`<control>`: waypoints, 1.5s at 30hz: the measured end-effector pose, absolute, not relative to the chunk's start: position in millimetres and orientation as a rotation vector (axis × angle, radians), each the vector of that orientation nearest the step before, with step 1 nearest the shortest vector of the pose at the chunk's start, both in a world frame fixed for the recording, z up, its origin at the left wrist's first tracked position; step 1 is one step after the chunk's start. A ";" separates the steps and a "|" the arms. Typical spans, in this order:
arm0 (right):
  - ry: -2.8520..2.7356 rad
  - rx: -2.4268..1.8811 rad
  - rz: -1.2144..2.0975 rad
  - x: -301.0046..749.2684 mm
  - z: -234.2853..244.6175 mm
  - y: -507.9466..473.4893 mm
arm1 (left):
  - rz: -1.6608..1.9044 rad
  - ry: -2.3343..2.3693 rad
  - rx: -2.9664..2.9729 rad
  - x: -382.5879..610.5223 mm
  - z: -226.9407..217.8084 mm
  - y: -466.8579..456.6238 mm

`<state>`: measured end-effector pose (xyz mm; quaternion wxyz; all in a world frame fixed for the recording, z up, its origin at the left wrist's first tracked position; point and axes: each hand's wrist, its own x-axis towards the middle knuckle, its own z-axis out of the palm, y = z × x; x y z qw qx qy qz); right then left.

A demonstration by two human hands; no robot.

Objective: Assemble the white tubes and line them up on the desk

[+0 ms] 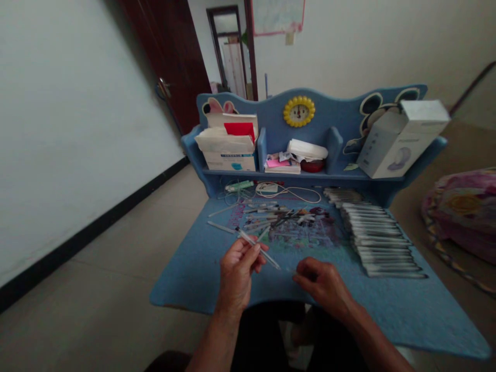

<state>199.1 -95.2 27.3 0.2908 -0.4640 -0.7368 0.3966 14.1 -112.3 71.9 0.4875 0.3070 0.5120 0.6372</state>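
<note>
My left hand [237, 271] is closed round a thin pale pen [259, 249] that points up-left and down-right above the blue desk [194, 268]. Close to its right, my right hand [321, 281] has its fingers pinched together near the pen's lower tip; whatever it pinches is too small to make out. Just beyond both hands lies a loose pile of pens and pen parts [279, 219] on the desk's picture mat. A long neat row of finished pens [382, 235] runs down the desk's right side.
The desk's back shelf [294, 175] holds a box of papers [228, 144], notebooks, a red bowl and a tilted white carton [403, 139]. A white cable [294, 192] coils below the shelf. A white wall stands left, a patterned cushion [461, 212] right.
</note>
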 end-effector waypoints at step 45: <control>-1.570 -1.036 0.991 178.1 35.9 -141.9 | 1.526 1.158 0.783 37.6 79.9 -126.3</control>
